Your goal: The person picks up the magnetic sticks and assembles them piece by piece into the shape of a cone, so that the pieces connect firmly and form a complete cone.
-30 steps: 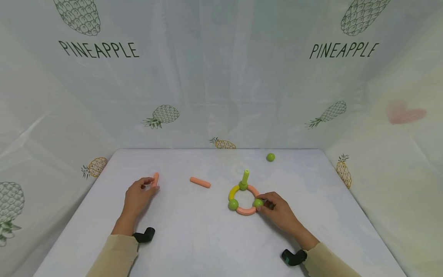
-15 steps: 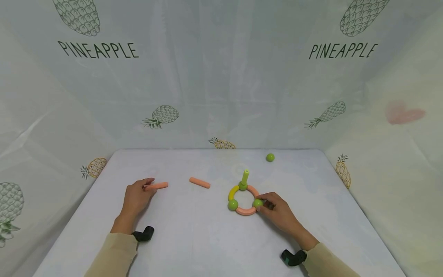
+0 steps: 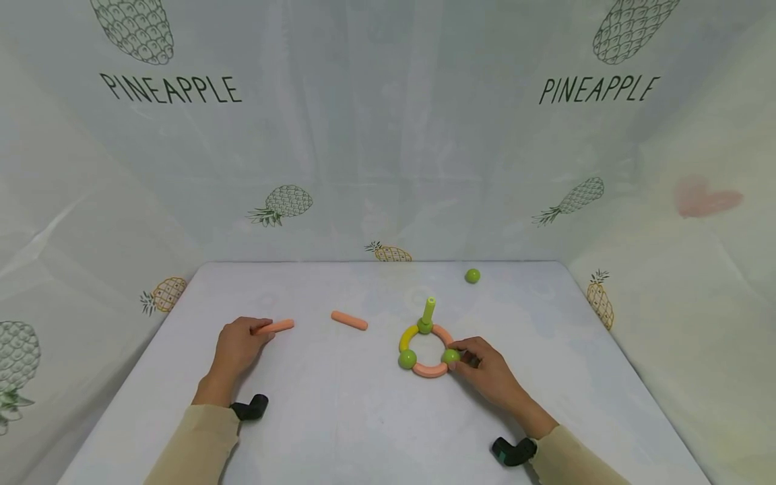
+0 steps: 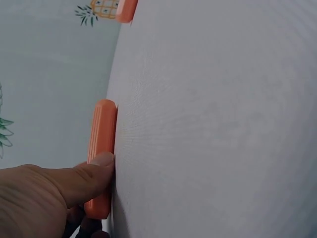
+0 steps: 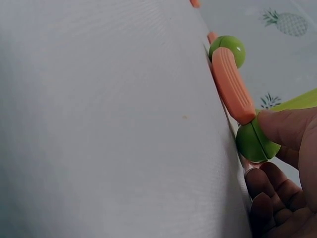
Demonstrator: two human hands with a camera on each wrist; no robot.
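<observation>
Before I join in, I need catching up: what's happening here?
A person's left hand pinches an orange stick. The right hand pinches a green ball on an assembled ring, with a green stick rising from its far side. Another orange stick lies between the hands; a loose ball lies near the far edge of the table.

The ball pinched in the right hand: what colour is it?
Green; the ball shows best in the right wrist view.

A white table (image 3: 364, 424) stands against a pale, creased cloth (image 3: 388, 135) that hangs behind and at both sides, printed with green and yellow pineapples (image 3: 289, 201), dark lettering (image 3: 170, 88) and, at right, a pink heart (image 3: 697, 202), all in soft light
</observation>
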